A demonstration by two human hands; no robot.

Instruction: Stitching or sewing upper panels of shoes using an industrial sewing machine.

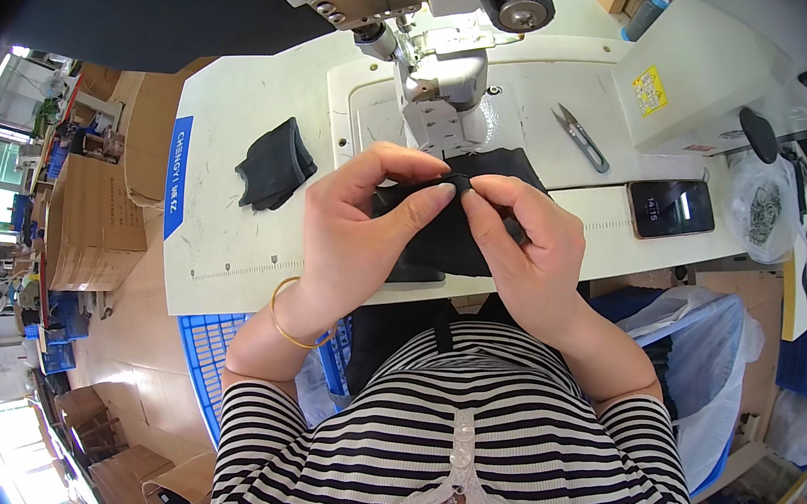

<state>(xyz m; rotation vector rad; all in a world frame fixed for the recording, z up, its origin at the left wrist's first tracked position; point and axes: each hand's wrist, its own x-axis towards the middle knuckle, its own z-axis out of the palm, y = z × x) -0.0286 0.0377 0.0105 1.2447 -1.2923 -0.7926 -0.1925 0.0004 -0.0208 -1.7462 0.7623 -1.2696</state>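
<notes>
Both my hands pinch the upper edge of a piece of black fabric (447, 240), just in front of the sewing machine (443, 96). My left hand (368, 212) grips it between thumb and forefinger. Close beside those fingertips, my right hand (526, 242) pinches the same edge. The rest of the fabric hangs down over the table's front edge. Behind my right hand, more black fabric (519, 169) lies on the table; whether it is the same piece I cannot tell. A small stack of cut black pieces (277, 166) lies left of my left hand.
Thread snips (582, 138) and a smartphone (671, 207) lie on the white table (224, 240) at the right. Beyond them sits a clear plastic bag (763, 211) of small items. Below the table edge are a blue basket (202, 348) at left and a plastic-lined bin (714, 351) at right.
</notes>
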